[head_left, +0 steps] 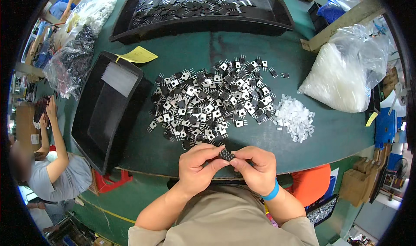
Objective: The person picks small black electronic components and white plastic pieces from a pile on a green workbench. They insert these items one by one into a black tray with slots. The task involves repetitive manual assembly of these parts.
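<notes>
At a green bench [342, 133] in a cluttered workroom, pinching a small black block [226, 155] near the front edge, between narrowly set fingers of left hand [197, 166] and right hand [256, 166]. Wearing a blue band [271, 190] on the right wrist. Facing, just beyond, a loose heap of black-and-silver components [208, 103], with small white pieces [294, 118] beside it. Having a black bin [93, 120] at left, bearing a yellow slip [138, 54], and a clear bag [342, 77] of white material at right. Looking toward a large black tray [199, 28] of components farther off.
</notes>
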The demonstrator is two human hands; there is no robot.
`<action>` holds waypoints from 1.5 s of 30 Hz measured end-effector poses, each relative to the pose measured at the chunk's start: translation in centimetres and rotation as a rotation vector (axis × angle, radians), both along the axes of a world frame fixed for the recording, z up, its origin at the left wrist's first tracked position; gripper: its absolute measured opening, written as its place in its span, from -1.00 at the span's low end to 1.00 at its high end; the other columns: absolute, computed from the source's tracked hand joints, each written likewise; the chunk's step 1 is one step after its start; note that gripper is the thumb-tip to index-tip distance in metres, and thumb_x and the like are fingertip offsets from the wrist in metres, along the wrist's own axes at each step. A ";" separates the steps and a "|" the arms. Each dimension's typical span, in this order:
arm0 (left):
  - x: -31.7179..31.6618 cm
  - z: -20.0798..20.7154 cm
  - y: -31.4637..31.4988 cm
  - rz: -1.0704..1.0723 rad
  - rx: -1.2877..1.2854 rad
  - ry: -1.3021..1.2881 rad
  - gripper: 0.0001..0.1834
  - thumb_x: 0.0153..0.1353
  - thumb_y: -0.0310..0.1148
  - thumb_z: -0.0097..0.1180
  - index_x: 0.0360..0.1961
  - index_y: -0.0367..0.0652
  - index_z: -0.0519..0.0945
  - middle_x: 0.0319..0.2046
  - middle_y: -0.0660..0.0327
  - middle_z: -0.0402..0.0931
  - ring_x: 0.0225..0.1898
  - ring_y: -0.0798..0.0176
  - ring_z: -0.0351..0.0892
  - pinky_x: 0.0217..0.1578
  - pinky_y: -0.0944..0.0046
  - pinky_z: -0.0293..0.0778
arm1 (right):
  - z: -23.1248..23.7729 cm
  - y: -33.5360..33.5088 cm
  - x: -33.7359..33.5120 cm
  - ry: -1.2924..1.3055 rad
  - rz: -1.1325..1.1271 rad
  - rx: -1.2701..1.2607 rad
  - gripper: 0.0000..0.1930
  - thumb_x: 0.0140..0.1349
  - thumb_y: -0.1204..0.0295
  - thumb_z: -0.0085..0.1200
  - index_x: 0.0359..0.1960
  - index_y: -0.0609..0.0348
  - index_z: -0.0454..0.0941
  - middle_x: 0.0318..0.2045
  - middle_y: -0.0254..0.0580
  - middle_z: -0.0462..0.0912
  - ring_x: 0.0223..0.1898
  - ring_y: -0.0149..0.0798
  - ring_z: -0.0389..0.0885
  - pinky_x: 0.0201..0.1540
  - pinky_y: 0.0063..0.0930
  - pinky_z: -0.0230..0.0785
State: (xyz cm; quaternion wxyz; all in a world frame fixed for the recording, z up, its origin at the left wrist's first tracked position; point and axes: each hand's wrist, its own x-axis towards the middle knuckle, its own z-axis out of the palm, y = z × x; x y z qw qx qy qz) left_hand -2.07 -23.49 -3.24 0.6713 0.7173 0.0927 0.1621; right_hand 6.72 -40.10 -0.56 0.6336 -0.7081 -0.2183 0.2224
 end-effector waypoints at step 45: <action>2.2 1.1 -2.4 -0.011 -0.315 0.258 -0.76 0.22 -0.52 0.32 -0.07 -0.29 0.68 -0.30 0.32 0.60 -0.37 0.53 0.52 -0.37 0.48 0.46 | -0.1 -1.6 1.4 -0.032 -0.097 0.057 -0.70 0.14 0.69 0.23 -0.08 0.24 0.55 0.01 -0.08 0.50 -0.27 -0.33 0.54 -0.15 -0.49 0.47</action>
